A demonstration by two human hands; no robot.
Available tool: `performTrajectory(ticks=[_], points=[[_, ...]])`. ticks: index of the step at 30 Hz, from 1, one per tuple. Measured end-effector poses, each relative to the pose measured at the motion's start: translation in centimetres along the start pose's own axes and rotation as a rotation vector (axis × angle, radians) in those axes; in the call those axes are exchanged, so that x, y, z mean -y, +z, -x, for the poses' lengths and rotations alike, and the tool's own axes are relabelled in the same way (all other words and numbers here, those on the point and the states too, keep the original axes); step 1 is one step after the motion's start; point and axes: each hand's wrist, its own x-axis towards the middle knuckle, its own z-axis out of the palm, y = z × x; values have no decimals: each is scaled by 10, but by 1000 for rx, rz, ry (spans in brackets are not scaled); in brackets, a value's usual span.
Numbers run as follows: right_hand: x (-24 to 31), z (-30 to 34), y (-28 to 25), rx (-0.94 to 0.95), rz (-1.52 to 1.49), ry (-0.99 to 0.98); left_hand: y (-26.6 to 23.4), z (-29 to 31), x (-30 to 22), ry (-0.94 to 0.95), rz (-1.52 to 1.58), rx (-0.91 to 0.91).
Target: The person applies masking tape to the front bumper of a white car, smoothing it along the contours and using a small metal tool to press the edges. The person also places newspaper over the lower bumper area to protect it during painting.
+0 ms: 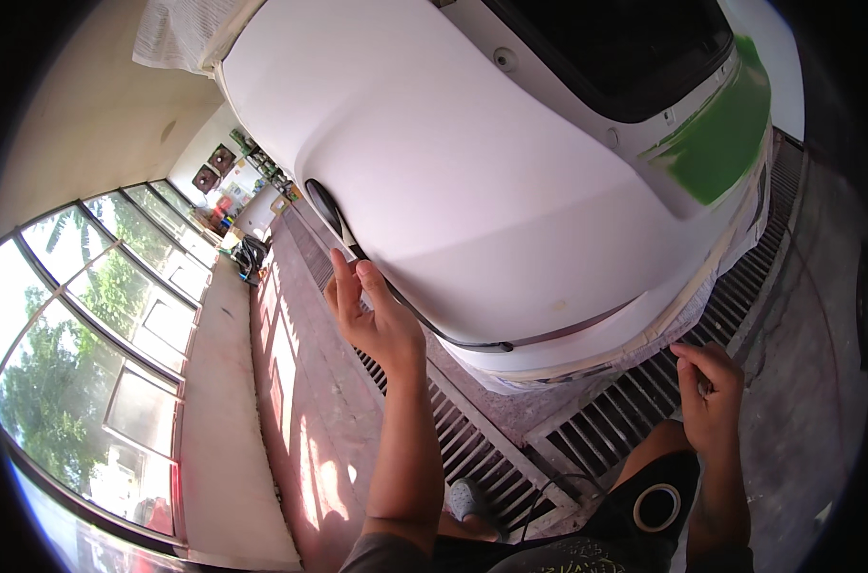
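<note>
your left grip (381, 325) is raised with fingers bent, tips at the black strip (405, 304); you can't tell from here whether they pinch it or only sit in front of it. your right grip (713, 392) is curled near the panel's lower edge, with no view of whether its fingers meet. the strip is thin and glossy, widening into a dark oval at its far end; from your left fingertips it runs along the panel's edge both ways, its near end pointing toward your right side. the white panel (434, 172) is smooth and curved, with a green patch (716, 148) to the right and a dark window (625, 48) above. masking paper (677, 320) skirts its lower edge. below are metal floor grates (587, 439) and dusty concrete; left, sunlit large-paned windows (100, 353) above a low pale wall.
</note>
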Motion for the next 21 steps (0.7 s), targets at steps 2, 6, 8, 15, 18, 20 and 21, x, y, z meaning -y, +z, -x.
performTrajectory(ticks=[2, 6, 8, 15, 18, 20, 21], points=[[-14, 33, -5, 68, 29, 106, -2, -12, -2, -121, 121, -71], [-70, 116, -19, 457, 231, 102, -11, -47, 7, 3, 42, 16], [-89, 160, -34, 699, 288, 244, -12, -53, -6, -47, -36, 86], [-94, 204, -60, 843, 385, 266, -18, -68, 19, -92, 47, 200], [-101, 207, -59, 838, 352, 291, -29, -85, 50, -68, 112, 182], [-103, 208, -56, 817, 328, 306, -45, -100, 65, -47, 80, 165], [-105, 209, -55, 807, 318, 320, -47, -103, 61, -41, 101, 146]])
